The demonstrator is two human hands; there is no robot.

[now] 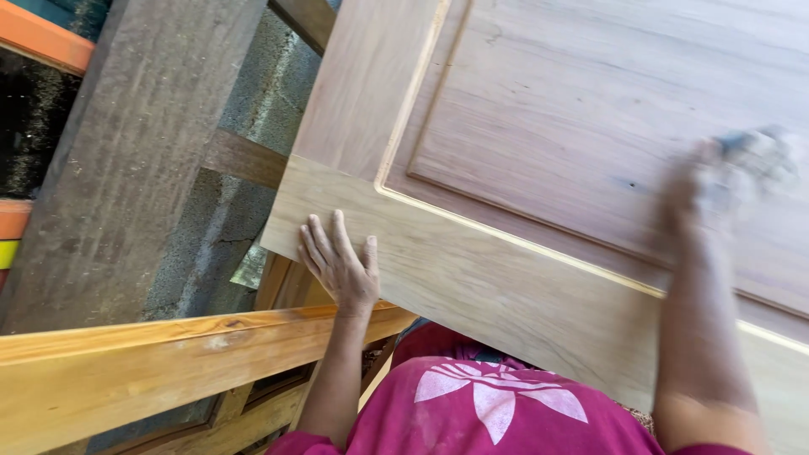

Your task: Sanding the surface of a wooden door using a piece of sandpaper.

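Observation:
A large wooden door (pixel 506 253) with a raised panel lies flat in front of me. My left hand (pixel 339 259) rests palm down on the door's bottom rail near its corner, fingers spread. My right hand (pixel 716 181) is blurred with motion over the raised panel and grips a small greyish pad or piece of sandpaper (pixel 754 152) pressed against the wood. My pink shirt (pixel 489 404) shows at the bottom of the view.
A yellowish timber beam (pixel 152 362) runs across the lower left under the door's edge. A wide grey plank (pixel 126 160) leans at the left. A darker crosspiece (pixel 244 157) and grey concrete floor (pixel 211 236) lie below.

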